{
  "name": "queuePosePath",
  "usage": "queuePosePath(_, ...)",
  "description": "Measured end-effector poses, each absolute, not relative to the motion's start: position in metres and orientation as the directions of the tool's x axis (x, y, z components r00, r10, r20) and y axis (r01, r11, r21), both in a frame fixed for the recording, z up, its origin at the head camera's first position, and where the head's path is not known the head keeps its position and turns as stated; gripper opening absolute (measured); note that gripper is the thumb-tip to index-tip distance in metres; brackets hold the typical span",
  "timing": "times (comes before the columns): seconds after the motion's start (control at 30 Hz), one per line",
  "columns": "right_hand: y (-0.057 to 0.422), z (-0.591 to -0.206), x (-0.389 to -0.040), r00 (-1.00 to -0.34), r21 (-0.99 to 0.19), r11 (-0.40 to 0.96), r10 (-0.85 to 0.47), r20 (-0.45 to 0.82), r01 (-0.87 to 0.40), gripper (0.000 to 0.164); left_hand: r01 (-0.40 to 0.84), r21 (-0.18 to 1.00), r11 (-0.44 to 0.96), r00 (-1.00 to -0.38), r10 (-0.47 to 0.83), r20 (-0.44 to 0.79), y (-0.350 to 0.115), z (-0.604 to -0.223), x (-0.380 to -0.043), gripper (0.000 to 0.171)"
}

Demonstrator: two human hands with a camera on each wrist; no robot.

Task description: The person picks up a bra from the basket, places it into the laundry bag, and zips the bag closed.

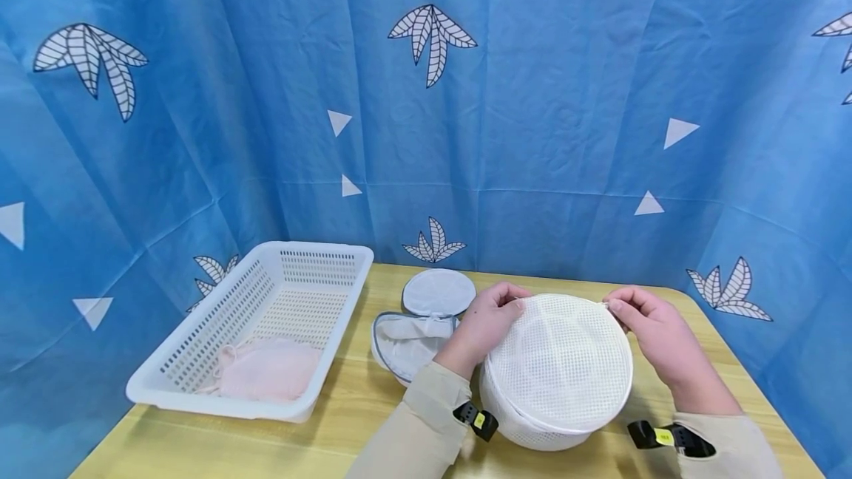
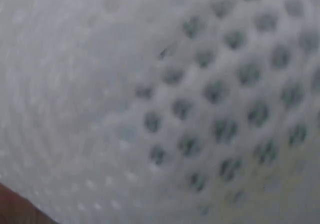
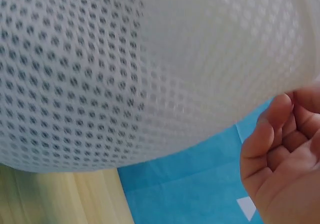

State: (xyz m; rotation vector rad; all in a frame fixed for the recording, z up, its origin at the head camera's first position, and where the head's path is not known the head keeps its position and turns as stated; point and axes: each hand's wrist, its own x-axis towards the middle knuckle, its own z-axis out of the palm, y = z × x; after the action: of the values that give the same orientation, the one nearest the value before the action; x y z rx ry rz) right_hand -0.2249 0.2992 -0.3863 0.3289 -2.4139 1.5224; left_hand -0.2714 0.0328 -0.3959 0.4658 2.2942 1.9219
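A round white mesh laundry bag [image 1: 559, 364] stands tilted on the table, its flat mesh top facing up and toward me. My left hand [image 1: 489, 320] pinches its rim at the upper left, thumb on top. At the upper right, my right hand [image 1: 655, 331] pinches the rim's edge; whether a zipper pull is between the fingertips is too small to tell. White mesh [image 2: 225, 109] fills the left wrist view, blurred. In the right wrist view, curled fingers [image 3: 257, 144] meet the edge of the bag [image 3: 75, 84].
A white slotted plastic basket [image 1: 333, 350] stands at the left, with a pale pink garment [image 1: 269, 372] with thin straps inside. Between basket and laundry bag lies a smaller white mesh bag [image 1: 413, 342] with grey trim, its round lid [image 1: 439, 292] flipped back. A blue curtain [image 1: 532, 131] borders the table.
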Motion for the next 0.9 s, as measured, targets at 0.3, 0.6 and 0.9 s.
queuePosePath(0.3,0.293,-0.383,-0.23,-0.973,-0.897,0.4,0.054,0.225,-0.186,0.037,0.194,0.952,0.237,-0.884,0.463,0.065,0.025,-0.391,-0.267,0.032)
queuePosePath(0.6,0.284,-0.379,-0.225,-0.987,-0.915,0.373,-0.001,0.163,-0.152,0.043,0.235,0.941,0.242,-0.76,0.65,0.023,0.021,-0.39,-0.264,0.046)
queuePosePath(0.9,0.268,-0.379,-0.217,-0.972,-0.873,0.429,-0.084,0.217,-0.232,0.033,0.182,0.959,0.215,-0.732,0.681,-0.013,0.025,-0.389,-0.261,0.037)
